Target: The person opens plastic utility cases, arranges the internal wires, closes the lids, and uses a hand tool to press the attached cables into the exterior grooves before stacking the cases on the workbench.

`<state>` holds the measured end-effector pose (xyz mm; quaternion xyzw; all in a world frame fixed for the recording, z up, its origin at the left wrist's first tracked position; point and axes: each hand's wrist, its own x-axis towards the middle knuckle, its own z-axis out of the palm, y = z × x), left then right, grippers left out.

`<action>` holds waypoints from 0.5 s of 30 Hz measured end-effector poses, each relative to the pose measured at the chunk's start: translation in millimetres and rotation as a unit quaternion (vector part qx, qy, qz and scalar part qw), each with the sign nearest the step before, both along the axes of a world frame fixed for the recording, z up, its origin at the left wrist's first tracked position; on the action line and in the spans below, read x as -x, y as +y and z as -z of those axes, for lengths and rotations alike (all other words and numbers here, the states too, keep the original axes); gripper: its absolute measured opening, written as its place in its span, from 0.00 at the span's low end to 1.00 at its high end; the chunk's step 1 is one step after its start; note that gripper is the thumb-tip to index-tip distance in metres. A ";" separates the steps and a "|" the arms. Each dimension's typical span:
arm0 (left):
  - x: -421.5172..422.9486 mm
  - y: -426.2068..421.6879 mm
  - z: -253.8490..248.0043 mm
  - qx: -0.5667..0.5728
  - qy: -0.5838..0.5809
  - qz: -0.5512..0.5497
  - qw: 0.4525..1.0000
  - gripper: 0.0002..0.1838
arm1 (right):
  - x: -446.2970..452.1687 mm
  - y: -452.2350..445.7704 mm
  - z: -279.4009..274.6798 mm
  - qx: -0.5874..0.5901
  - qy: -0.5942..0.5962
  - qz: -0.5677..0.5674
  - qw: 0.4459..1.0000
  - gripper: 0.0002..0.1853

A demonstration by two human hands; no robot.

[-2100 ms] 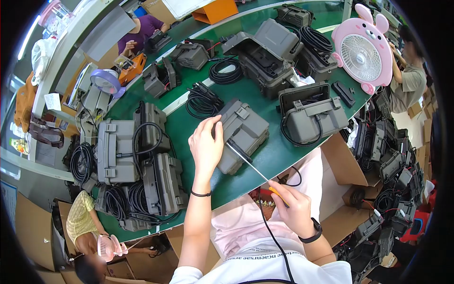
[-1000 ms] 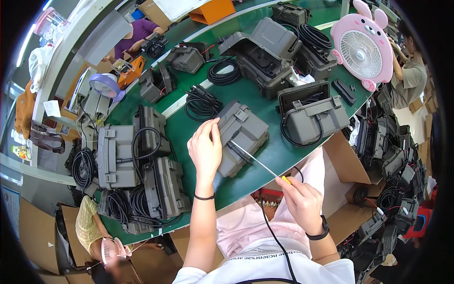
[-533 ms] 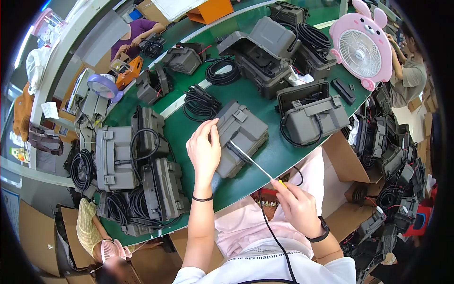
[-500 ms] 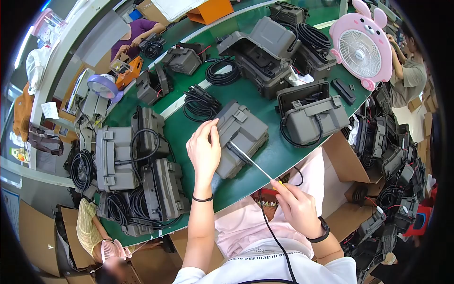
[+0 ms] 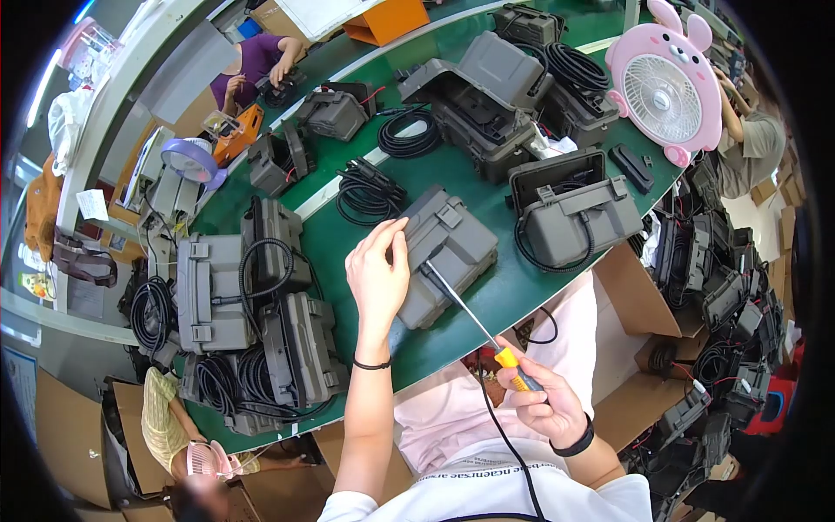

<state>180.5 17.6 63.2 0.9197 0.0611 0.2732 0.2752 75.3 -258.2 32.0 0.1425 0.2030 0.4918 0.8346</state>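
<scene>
The grey box point(image 5: 457, 248) sits in the near middle of the green table point(image 5: 326, 244). The left hand point(image 5: 378, 270) rests against its left side, fingers together and thumb apart, gripping nothing. The right hand point(image 5: 548, 404) is curled around the yellow-and-grey handle of a screwdriver point(image 5: 517, 369), whose tip meets the box's near side.

The box is hemmed in. A bundled black cable point(image 5: 370, 191) lies just beyond its far left corner, and an open box point(image 5: 578, 226) stands to the right with a strip of table between. Farther back are a looped cable point(image 5: 426, 144) and a larger open case point(image 5: 483, 104). Stacked boxes point(image 5: 217, 291) crowd the left end of the table; a pink fan point(image 5: 665, 100) stands at the far right. A black cord point(image 5: 497, 418) runs over the person's lap, left of the right hand. Off the table's right edge, more boxes point(image 5: 713, 304) are heaped beside an open carton point(image 5: 633, 300).
</scene>
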 end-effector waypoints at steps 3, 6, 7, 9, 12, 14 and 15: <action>-1.8 3.6 1.0 0.002 0.025 0.007 1.000 0.16 | 2.0 3.6 -5.3 -0.033 0.075 -0.001 0.997 0.26; 1.4 0.3 -13.3 0.001 0.083 -0.006 0.997 0.27 | -0.7 0.7 -13.0 -0.019 0.092 -0.018 0.995 0.23; 1.6 -1.2 -17.7 0.007 0.105 -0.010 0.994 0.31 | -2.1 -1.4 -15.8 -0.009 0.089 -0.024 0.996 0.22; -1.8 0.8 -29.4 0.033 0.193 -0.009 0.981 0.41 | 0.0 -6.8 -17.6 0.061 -0.022 -0.015 0.998 0.22; -20.0 25.4 -25.4 0.035 0.229 0.044 0.972 0.47 | 3.9 -18.2 -19.5 0.137 -0.128 0.018 0.982 0.23; -40.8 43.7 -12.7 0.096 0.222 0.134 0.961 0.53 | 7.1 -25.7 -15.8 0.170 -0.161 0.059 0.971 0.23; -48.5 47.4 -11.2 0.121 0.220 0.167 0.953 0.54 | 7.8 -27.6 -14.8 0.177 -0.151 0.080 0.969 0.24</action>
